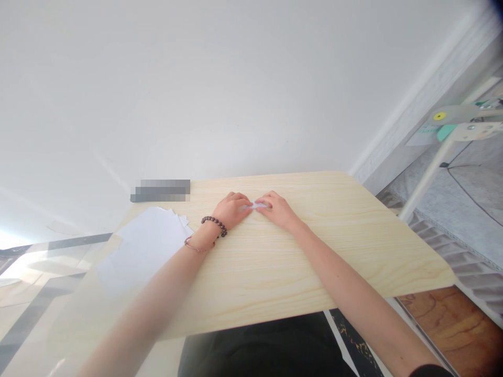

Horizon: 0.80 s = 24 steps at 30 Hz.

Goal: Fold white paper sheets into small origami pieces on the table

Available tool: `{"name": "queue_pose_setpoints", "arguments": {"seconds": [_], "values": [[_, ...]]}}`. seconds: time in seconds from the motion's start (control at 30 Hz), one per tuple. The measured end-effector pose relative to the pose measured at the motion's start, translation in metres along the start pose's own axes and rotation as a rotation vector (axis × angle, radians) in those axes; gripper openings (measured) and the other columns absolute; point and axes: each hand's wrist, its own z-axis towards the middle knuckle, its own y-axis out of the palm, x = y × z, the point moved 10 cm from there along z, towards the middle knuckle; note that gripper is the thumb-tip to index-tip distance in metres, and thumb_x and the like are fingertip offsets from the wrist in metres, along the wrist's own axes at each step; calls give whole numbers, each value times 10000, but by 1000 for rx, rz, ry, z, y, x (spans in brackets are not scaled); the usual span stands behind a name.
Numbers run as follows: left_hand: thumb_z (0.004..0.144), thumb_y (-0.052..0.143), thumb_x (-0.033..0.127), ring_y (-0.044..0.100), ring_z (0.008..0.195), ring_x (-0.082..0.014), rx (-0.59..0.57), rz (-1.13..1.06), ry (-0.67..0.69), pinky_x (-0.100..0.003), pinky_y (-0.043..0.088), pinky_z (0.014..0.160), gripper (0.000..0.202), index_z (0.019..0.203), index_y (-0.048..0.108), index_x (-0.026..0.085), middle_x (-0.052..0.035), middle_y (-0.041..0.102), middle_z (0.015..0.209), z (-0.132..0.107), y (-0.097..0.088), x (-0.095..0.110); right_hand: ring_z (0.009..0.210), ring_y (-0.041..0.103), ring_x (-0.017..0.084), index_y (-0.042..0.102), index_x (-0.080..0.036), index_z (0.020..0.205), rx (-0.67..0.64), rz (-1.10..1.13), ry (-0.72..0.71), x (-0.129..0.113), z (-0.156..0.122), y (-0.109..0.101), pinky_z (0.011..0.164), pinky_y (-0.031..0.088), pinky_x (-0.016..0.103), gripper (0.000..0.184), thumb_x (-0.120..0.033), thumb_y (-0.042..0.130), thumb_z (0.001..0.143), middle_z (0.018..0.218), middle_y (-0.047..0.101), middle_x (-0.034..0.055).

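A small strip of white paper [258, 204] lies between my two hands near the far middle of the table, low over its surface. My left hand [232, 209], with a dark bead bracelet and a thin bangle at the wrist, pinches the strip's left end. The fingers of my right hand [275, 208] are closed on its right end. My fingertips cover much of the strip, so its full shape and any folds are hidden.
A loose stack of white paper sheets [145, 251] lies on the wooden table [251, 283], left of my left arm. A blurred-out grey object [161, 191] sits at the far left edge. A white wall [236, 89] stands behind; a metal frame [428, 178] is at right.
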Motion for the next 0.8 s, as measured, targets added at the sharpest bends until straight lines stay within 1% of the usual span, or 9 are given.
{"name": "queue_pose_setpoints", "arguments": {"seconds": [0.07,0.17,0.27,0.37,0.43,0.5,0.67,0.8], "values": [[822,423,347,470,921,-185,-3,20,7,-312,392,804,251,938,617,238,-31,574,962,0,0,1,690,497,100,631,-228,941,-14,8,-19,-2,-1,1,712,412,258,221,-277,546,743,897,534,31],[840,395,323,485,885,-179,-3,75,18,-296,398,755,255,922,616,225,-44,584,898,1,1,3,667,494,93,632,-231,951,-17,19,-29,-2,-1,1,712,414,260,226,-269,539,748,881,535,27],[851,379,311,498,847,-177,3,136,29,-289,396,718,261,898,614,211,-53,589,863,2,0,6,677,501,98,635,-233,945,-5,23,-38,-2,-2,0,716,416,263,226,-272,549,739,872,538,26],[861,358,305,514,817,-172,15,161,10,-281,396,687,269,906,604,204,-54,597,864,2,-2,7,690,510,101,634,-226,933,22,43,-49,-4,-2,-2,703,420,254,219,-272,555,734,894,545,28],[866,349,299,523,805,-169,40,161,7,-281,396,686,271,916,595,199,-52,605,863,2,-6,8,652,503,92,635,-225,918,41,52,-60,-6,-3,-4,686,419,251,201,-278,537,751,892,553,25],[868,348,291,525,804,-167,78,160,31,-281,396,695,267,911,592,191,-50,612,845,1,-10,12,620,494,89,641,-225,889,63,45,-75,-8,-3,-7,666,415,251,186,-292,510,776,864,564,19],[845,402,267,522,787,-154,170,143,134,-274,404,699,212,854,597,184,-39,616,802,-1,-18,24,622,509,96,644,-216,832,94,21,-119,-14,-3,-10,637,409,247,182,-316,497,793,823,582,17],[818,444,252,524,742,-146,212,166,164,-271,411,680,170,798,595,177,-37,610,754,-1,-20,25,646,531,105,624,-208,825,106,26,-146,-19,-4,-10,623,412,246,174,-318,492,798,842,591,23]]}}
